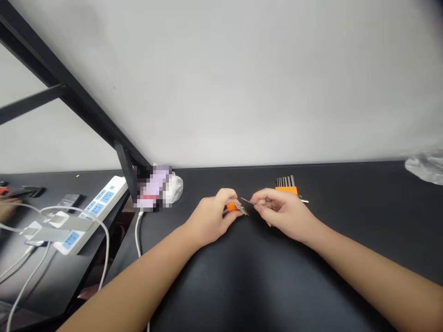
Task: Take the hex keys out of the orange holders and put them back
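Near the middle of the black table, my left hand is closed around an orange holder with several thin metal keys sticking out of it. To its right, my right hand pinches one thin metal key, whose free end points left toward the holder, with a small gap between them. Just behind my right hand lies a second orange holder with several dark metal keys standing out at its back and a silver piece beside it.
A white power strip with plugs and white cables lies on the left table, beneath a black metal frame. A partly pixelated phone-like item and a white plastic bag sit left of my hands. Clear plastic rests at far right.
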The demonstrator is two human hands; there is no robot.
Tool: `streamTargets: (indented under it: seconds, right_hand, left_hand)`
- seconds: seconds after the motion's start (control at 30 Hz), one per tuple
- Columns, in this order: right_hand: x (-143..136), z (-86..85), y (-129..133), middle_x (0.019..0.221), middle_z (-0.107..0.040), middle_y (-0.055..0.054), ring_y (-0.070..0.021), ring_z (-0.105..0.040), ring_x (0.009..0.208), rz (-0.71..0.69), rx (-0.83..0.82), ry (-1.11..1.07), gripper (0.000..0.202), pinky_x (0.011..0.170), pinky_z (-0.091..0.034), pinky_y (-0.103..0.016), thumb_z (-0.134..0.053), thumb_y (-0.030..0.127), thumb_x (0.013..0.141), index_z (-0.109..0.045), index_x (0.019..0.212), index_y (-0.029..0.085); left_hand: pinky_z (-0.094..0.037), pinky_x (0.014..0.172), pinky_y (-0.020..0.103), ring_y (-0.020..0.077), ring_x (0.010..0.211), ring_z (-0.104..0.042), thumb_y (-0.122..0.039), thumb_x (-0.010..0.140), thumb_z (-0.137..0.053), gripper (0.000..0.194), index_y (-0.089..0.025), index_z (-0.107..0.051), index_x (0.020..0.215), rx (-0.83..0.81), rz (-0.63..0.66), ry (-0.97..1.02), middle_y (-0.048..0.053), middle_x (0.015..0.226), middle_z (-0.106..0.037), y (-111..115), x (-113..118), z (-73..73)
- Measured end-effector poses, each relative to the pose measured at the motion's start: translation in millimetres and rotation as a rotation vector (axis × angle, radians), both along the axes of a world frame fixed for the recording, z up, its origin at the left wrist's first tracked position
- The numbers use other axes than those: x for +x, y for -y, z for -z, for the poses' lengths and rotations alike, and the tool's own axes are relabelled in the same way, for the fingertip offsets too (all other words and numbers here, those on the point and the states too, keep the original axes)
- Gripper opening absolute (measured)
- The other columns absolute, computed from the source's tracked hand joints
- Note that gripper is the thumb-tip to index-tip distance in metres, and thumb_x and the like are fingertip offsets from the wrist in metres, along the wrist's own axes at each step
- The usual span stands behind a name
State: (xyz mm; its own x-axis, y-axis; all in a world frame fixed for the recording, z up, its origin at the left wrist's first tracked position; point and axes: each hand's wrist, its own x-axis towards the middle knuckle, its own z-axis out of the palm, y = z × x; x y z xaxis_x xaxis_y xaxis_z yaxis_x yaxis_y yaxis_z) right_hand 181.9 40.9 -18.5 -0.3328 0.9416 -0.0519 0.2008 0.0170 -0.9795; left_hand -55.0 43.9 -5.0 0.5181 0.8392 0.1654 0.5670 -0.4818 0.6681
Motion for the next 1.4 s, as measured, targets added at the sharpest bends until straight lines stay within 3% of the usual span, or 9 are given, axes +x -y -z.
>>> streamTargets:
  seconds: [0.13, 0.33, 0.5, 0.67, 0.93, 1.4]
  right_hand:
    - [1.8, -0.6, -1.4, 0.076, -0.060, 0.000, -0.0127, -0.050, 0.064, -0.072, 0.038, 0.041, 0.012, 0.059, -0.042, -0.027, -0.062, 0.023, 0.089, -0.072, 0.096, 0.020]
    - [3.0, -1.8, -1.2, 0.082, -0.063, -0.002, -0.0133, -0.050, 0.066, -0.148, 0.129, 0.106, 0.016, 0.058, -0.040, -0.028, -0.058, 0.021, 0.093, -0.074, 0.096, 0.021]
    - [5.6, -5.1, -1.3, 0.084, -0.064, -0.002, -0.0126, -0.050, 0.064, -0.142, 0.113, 0.091, 0.017, 0.057, -0.040, -0.028, -0.058, 0.022, 0.094, -0.074, 0.099, 0.021]
    - [7.4, -6.6, -2.0, 0.082, -0.064, -0.002, -0.0134, -0.052, 0.068, -0.184, 0.160, 0.142, 0.018, 0.060, -0.040, -0.028, -0.058, 0.020, 0.095, -0.076, 0.097, 0.022]
    - [9.2, -5.9, -0.5, 0.084, -0.067, -0.003, -0.0133, -0.053, 0.066, -0.174, 0.088, 0.091, 0.019, 0.057, -0.041, -0.027, -0.058, 0.021, 0.094, -0.077, 0.098, 0.022]
    - [8.2, -9.4, -2.8, 0.079, -0.067, -0.001, -0.0101, -0.051, 0.058, -0.172, 0.034, -0.016, 0.015, 0.053, -0.040, -0.024, -0.061, 0.019, 0.090, -0.076, 0.090, 0.019]
  left_hand:
    - [-0.056, 0.089, 0.032, 0.0175, 0.098, -0.075, -0.029, 0.097, -0.064, 0.043, -0.026, -0.041, 0.133, -0.041, 0.021, 0.002, -0.002, 0.110, -0.078, -1.7, -0.2, 0.4]
    - [-0.051, 0.105, 0.036, 0.0178, 0.114, -0.070, -0.022, 0.100, -0.058, 0.047, -0.026, -0.040, 0.143, 0.008, 0.126, -0.026, -0.001, 0.117, -0.077, -4.5, 1.0, 1.6]
    - [-0.053, 0.099, 0.037, 0.0206, 0.112, -0.068, -0.023, 0.100, -0.058, 0.038, -0.023, -0.050, 0.137, 0.067, 0.116, -0.067, 0.001, 0.117, -0.077, -4.8, 1.7, 4.3]
    - [-0.054, 0.096, 0.036, 0.0194, 0.102, -0.068, -0.021, 0.100, -0.057, 0.040, -0.022, -0.049, 0.140, 0.093, 0.128, -0.105, 0.001, 0.117, -0.077, -5.0, 2.2, 4.6]
    - [-0.056, 0.096, 0.036, 0.0193, 0.102, -0.068, -0.022, 0.101, -0.056, 0.041, -0.021, -0.051, 0.142, 0.098, 0.124, -0.106, 0.004, 0.116, -0.077, -5.7, 1.7, 6.3]
    - [-0.056, 0.095, 0.036, 0.0180, 0.101, -0.064, -0.021, 0.103, -0.052, 0.056, -0.025, -0.035, 0.157, 0.131, 0.169, -0.150, 0.002, 0.120, -0.076, -7.1, 2.0, 3.6]
